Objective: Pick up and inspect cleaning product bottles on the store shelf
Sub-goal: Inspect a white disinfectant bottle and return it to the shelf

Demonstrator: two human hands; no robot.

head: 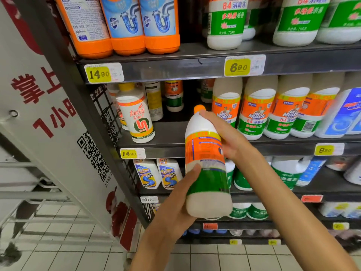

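I hold a white disinfectant bottle (pixel 206 165) with an orange cap and an orange and green label upright in front of the middle shelf. My left hand (pixel 176 200) grips its lower body from the left, thumb across the label. My right hand (pixel 227 135) wraps the shoulder and upper label from the right, fingertips near the neck. The back label faces me. Matching Mr Muscle bottles (pixel 257 112) stand in a row on the shelf behind.
Dark metal shelves (pixel 175 69) carry orange drain-cleaner bottles (pixel 127 26) at top left and a white bottle with a yellow cap (pixel 136 118) at middle left. Yellow price tags (pixel 103 73) line the edges. A white poster panel (pixel 45 114) stands left, tiled floor (pixel 214 257) below.
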